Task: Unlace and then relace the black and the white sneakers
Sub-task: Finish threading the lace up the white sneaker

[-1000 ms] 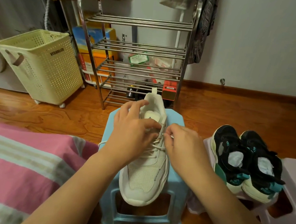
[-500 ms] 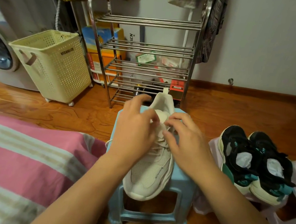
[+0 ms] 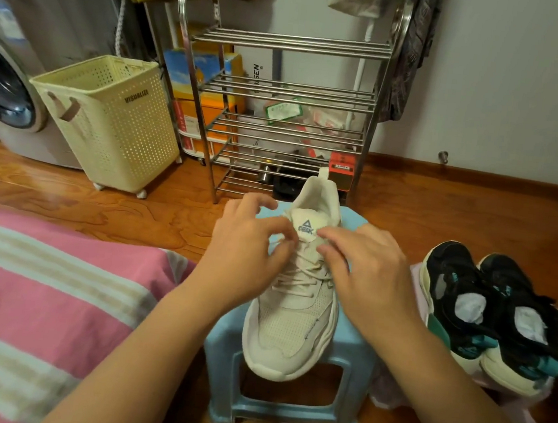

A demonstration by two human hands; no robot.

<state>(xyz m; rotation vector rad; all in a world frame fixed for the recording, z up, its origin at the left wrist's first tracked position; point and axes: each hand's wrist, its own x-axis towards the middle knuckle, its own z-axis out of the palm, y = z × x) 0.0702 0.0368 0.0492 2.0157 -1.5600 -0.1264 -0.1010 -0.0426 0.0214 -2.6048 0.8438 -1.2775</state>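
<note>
Bedding: pink striped cover (image 3: pixel 40 275) at the near left.
Basket: cream laundry basket (image 3: pixel 108 117) on the wooden floor, beside the steel rack (image 3: pixel 281 108).
Left hand: left hand (image 3: pixel 250 242), fingers curled, pinching the lace (image 3: pixel 298 275) at the top eyelets.
White sneaker: white sneaker (image 3: pixel 294 316) sits on the blue stool (image 3: pixel 283 415), toe toward the person, laced most of the way up.
Right hand: right hand (image 3: pixel 364 272), fingertips pinching the lace beside the tongue.
Black sneakers: black sneakers (image 3: pixel 494 313), a pair side by side on a pale stool (image 3: pixel 556 412) at right.
</note>
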